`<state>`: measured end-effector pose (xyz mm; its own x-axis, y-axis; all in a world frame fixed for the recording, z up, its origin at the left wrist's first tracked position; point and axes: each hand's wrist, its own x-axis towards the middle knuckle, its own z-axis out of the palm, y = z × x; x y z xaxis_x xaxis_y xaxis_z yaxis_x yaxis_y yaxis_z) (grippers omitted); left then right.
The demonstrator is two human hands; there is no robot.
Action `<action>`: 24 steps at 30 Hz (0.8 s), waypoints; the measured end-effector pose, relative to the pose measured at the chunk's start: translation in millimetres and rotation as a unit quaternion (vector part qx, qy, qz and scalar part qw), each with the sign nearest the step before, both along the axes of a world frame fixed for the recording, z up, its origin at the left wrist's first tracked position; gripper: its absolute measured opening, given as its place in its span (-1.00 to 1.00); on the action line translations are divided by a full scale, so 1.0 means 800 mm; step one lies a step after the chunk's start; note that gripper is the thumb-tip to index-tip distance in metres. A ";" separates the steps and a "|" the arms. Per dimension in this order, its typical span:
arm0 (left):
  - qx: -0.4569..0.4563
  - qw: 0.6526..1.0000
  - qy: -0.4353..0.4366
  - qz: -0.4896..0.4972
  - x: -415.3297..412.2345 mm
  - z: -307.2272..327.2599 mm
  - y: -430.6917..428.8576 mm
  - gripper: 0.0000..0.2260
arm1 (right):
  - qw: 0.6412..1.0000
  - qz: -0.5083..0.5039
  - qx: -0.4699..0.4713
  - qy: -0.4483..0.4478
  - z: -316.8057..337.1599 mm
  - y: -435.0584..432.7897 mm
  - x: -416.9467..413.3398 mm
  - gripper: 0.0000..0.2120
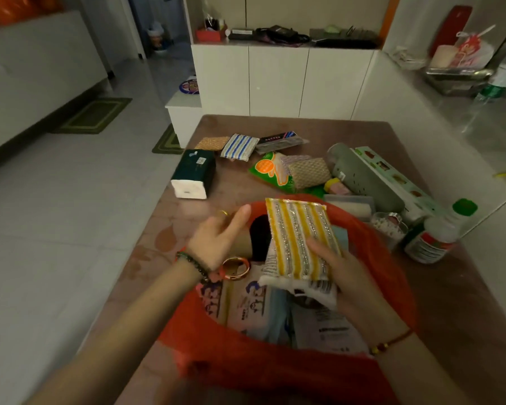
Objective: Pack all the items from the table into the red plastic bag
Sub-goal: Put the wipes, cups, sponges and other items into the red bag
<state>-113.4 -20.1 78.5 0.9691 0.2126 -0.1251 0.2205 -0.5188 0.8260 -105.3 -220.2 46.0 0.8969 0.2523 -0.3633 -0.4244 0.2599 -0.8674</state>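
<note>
The red plastic bag (392,258) lies open on the brown table (187,217), with packets and a cardboard roll inside it. Over its mouth my right hand (351,273) grips a yellow-and-silver striped sponge pack (298,241), thumb on top. My left hand (216,241) hovers at the bag's left rim, fingers straight, holding nothing. Farther back on the table lie a dark green tissue pack (195,173), a blue-striped sponge (240,147), a woven brown scrubber (211,143), a dark flat box (281,140), a green-and-orange packet (270,171) and a grey roll (362,176).
A long white-and-green box (398,176), a white bottle with a green cap (438,232) and a small glass jar (390,225) crowd the table's right side. White cabinets (278,80) stand behind the table. A tiled floor lies to the left.
</note>
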 end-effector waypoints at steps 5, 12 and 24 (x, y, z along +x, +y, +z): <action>0.253 0.948 0.190 0.031 -0.015 -0.052 0.086 -0.13 | 0.989 -0.027 -0.137 -0.051 -0.018 0.033 -0.012 -0.61; 0.091 0.980 0.125 0.130 -0.023 -0.067 0.109 -0.70 | 0.976 0.123 -0.170 -0.051 -0.051 0.135 -0.046 -0.59; 0.147 0.981 0.121 0.026 -0.032 -0.018 0.103 -0.65 | 0.852 0.316 -0.386 -0.161 -0.002 0.082 -0.011 -0.60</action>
